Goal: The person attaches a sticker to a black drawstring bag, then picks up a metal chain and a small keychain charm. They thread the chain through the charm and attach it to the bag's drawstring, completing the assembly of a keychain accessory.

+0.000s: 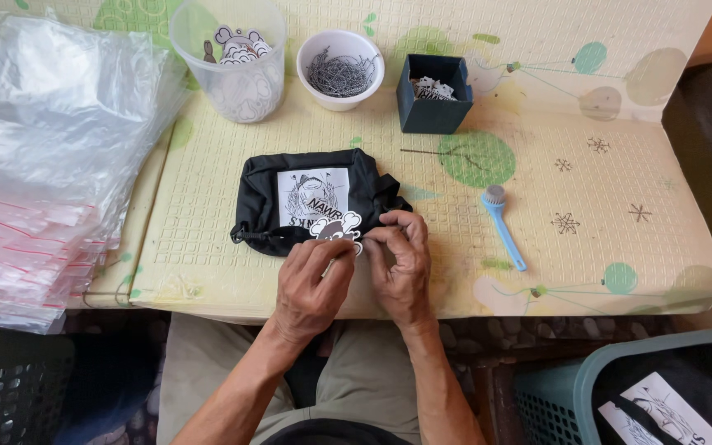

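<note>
A folded black cloth bag (261, 185) with a white printed square lies on the pale yellow mat (537, 165) in front of me. At its near right corner, my left hand (311, 288) and my right hand (401, 264) meet, fingertips pinched together on a small white cut-out tag (338, 226) with black outlines. Both hands rest at the mat's near edge, over my lap.
A stack of clear plastic bags (35, 148) fills the left. At the back stand a clear tub of cut-out tags (228, 58), a white bowl of metal pins (340, 68) and a dark box (433, 93). A blue brush (503, 224) lies right; a teal basket (661, 387) is at bottom right.
</note>
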